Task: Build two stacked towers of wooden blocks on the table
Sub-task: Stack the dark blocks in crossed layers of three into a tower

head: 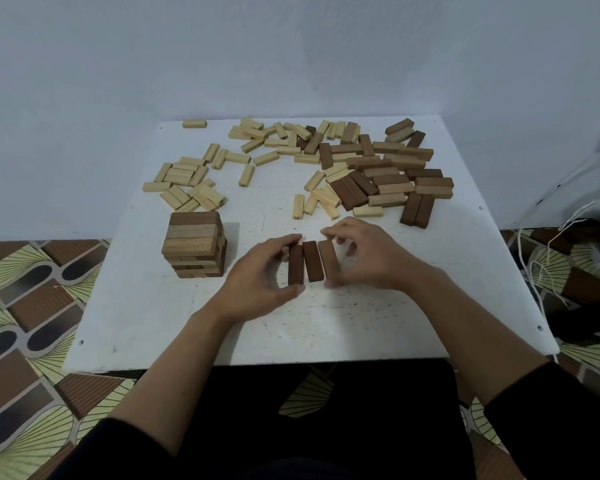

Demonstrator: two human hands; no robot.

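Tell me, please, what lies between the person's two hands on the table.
In the head view, three dark brown blocks lie side by side on the table; the left hand grips the leftmost, the right hand the rightmost.

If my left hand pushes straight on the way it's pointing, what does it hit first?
Your left hand meets the three dark blocks it is touching, then probably the right hand.

One wide-angle camera sits on the person's head, facing forward and down onto the white table (146,323). It looks from close above the table's near edge, and the wall (291,46) fills the upper part of the view.
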